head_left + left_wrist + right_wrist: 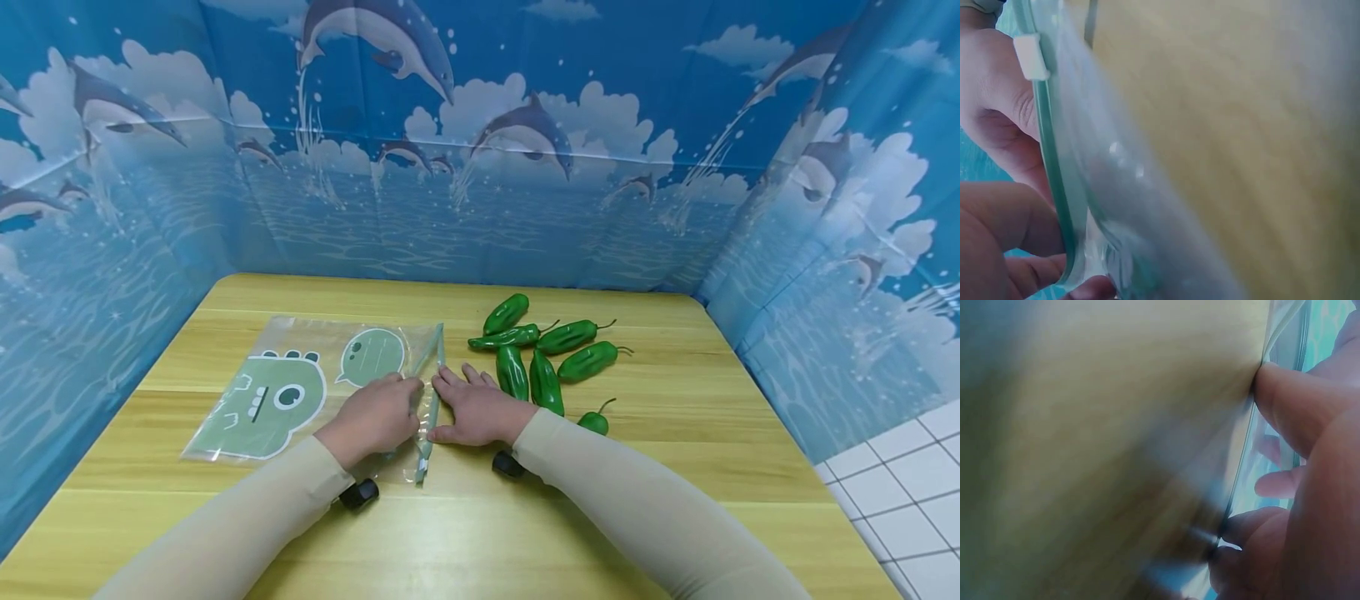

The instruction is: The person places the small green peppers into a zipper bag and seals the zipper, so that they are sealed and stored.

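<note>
My left hand (378, 417) has curled fingers on the green-edged mouth of a clear dinosaur-print bag (292, 396), flat on the counter (465, 542). My right hand (480, 412), fingers spread, touches the mouth's right edge. Seven green peppers (512, 372) beyond it, one apart, partly behind my right sleeve (637, 500). Dolphin-print curtain (480, 208) behind.

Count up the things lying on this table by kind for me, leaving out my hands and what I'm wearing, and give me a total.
Green peppers: 7, one partly hidden by the right sleeve
Plastic bag: 1
Total in view: 8
</note>
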`<control>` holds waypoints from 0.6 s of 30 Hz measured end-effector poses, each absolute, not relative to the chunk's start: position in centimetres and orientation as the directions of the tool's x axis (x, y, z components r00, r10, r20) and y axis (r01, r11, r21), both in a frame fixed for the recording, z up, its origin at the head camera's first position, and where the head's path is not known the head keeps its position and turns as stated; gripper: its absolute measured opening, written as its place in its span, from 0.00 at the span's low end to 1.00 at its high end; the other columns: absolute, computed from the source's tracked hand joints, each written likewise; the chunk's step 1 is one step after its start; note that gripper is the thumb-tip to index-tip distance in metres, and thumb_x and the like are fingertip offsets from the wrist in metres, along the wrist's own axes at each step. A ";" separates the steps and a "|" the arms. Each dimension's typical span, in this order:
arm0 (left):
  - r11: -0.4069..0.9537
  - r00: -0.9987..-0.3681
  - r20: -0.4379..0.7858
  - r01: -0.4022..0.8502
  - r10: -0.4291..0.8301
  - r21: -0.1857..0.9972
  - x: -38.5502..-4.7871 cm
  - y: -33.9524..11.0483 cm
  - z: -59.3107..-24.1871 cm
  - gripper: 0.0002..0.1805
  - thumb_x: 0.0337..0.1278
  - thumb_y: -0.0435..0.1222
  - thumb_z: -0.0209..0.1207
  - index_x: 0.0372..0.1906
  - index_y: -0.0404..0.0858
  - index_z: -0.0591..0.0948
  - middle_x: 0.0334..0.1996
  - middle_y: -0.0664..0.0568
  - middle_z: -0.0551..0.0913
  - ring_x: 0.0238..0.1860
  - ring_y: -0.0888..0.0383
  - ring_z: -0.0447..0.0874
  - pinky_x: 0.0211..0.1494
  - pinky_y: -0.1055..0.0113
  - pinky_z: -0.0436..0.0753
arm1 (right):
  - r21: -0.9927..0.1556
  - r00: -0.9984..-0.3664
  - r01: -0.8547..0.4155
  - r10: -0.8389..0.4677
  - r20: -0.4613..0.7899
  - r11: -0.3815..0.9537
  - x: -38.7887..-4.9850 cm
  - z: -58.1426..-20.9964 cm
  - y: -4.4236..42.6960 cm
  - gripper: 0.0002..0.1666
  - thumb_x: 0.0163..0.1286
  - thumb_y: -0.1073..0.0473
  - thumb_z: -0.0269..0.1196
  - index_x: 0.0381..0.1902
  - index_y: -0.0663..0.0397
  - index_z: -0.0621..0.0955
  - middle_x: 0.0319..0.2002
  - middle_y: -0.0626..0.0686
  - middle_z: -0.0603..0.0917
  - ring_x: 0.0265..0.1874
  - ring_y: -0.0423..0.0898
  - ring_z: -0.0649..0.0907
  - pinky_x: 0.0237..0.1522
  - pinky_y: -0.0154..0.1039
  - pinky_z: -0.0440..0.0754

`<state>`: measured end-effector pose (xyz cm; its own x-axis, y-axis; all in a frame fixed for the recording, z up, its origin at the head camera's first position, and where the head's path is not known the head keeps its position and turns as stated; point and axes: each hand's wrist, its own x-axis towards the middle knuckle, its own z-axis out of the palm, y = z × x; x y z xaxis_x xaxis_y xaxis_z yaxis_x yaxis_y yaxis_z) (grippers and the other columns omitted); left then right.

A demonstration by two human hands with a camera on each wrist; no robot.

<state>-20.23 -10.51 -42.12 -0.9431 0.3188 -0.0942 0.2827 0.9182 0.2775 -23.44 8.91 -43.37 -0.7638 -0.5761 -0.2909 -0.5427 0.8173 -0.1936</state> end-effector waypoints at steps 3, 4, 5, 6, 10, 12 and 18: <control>0.917 -0.944 -0.094 0.277 0.315 0.288 -20.4 -10.5 -42.1 0.30 0.61 0.40 0.64 0.67 0.34 0.79 0.54 0.41 0.84 0.49 0.46 0.85 0.56 0.48 0.86 | -0.197 -0.764 -0.539 -0.574 -0.293 0.819 -23.4 -43.2 8.9 0.57 0.73 0.26 0.58 0.87 0.48 0.54 0.87 0.51 0.50 0.85 0.66 0.50 0.84 0.64 0.54; 0.917 -0.945 -0.096 0.274 0.313 0.291 -20.5 -10.5 -42.1 0.32 0.62 0.42 0.65 0.69 0.33 0.78 0.56 0.40 0.84 0.52 0.45 0.86 0.59 0.48 0.86 | -0.199 -0.764 -0.538 -0.574 -0.294 0.819 -23.4 -43.2 8.9 0.57 0.73 0.26 0.58 0.87 0.47 0.54 0.87 0.51 0.50 0.85 0.66 0.50 0.84 0.64 0.54; 0.916 -0.946 -0.100 0.268 0.309 0.298 -20.5 -10.5 -42.1 0.34 0.62 0.44 0.66 0.70 0.32 0.76 0.59 0.39 0.83 0.55 0.43 0.85 0.61 0.47 0.85 | -0.202 -0.765 -0.536 -0.573 -0.295 0.819 -23.3 -43.1 8.9 0.57 0.73 0.26 0.58 0.87 0.48 0.54 0.87 0.51 0.50 0.85 0.66 0.50 0.84 0.64 0.54; 0.916 -0.947 -0.104 0.262 0.305 0.304 -20.6 -10.5 -42.1 0.37 0.63 0.46 0.67 0.72 0.31 0.75 0.62 0.38 0.82 0.58 0.41 0.85 0.64 0.46 0.84 | -0.204 -0.764 -0.536 -0.573 -0.295 0.819 -23.3 -43.1 8.9 0.57 0.72 0.26 0.59 0.87 0.48 0.54 0.87 0.51 0.50 0.85 0.66 0.50 0.84 0.64 0.54; 0.918 -0.949 -0.114 0.249 0.295 0.308 -20.8 -10.7 -42.2 0.46 0.61 0.51 0.70 0.76 0.30 0.70 0.71 0.36 0.76 0.69 0.37 0.78 0.72 0.43 0.79 | -0.214 -0.763 -0.531 -0.573 -0.300 0.820 -23.3 -43.0 8.9 0.58 0.72 0.26 0.59 0.87 0.47 0.54 0.87 0.50 0.50 0.85 0.65 0.49 0.84 0.63 0.53; 0.919 -0.950 -0.113 0.244 0.291 0.311 -20.8 -10.8 -42.3 0.47 0.59 0.51 0.72 0.77 0.31 0.69 0.72 0.36 0.75 0.70 0.38 0.77 0.72 0.43 0.79 | -0.218 -0.762 -0.529 -0.572 -0.302 0.820 -23.3 -43.1 8.9 0.58 0.72 0.25 0.58 0.87 0.47 0.54 0.87 0.50 0.50 0.85 0.64 0.49 0.84 0.63 0.52; 0.920 -0.956 -0.105 0.230 0.275 0.318 -20.6 -10.9 -42.0 0.50 0.58 0.51 0.73 0.79 0.32 0.67 0.76 0.38 0.72 0.74 0.38 0.74 0.75 0.43 0.76 | -0.214 -0.761 -0.527 -0.569 -0.310 0.822 -23.4 -43.2 9.0 0.57 0.73 0.25 0.58 0.87 0.46 0.53 0.87 0.49 0.49 0.85 0.64 0.48 0.85 0.62 0.51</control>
<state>-20.60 -10.94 -42.04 -0.9557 0.2749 -0.1051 0.2296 0.9197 0.3185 -23.39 8.96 -43.19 -0.7615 -0.5692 -0.3100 -0.5274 0.8222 -0.2143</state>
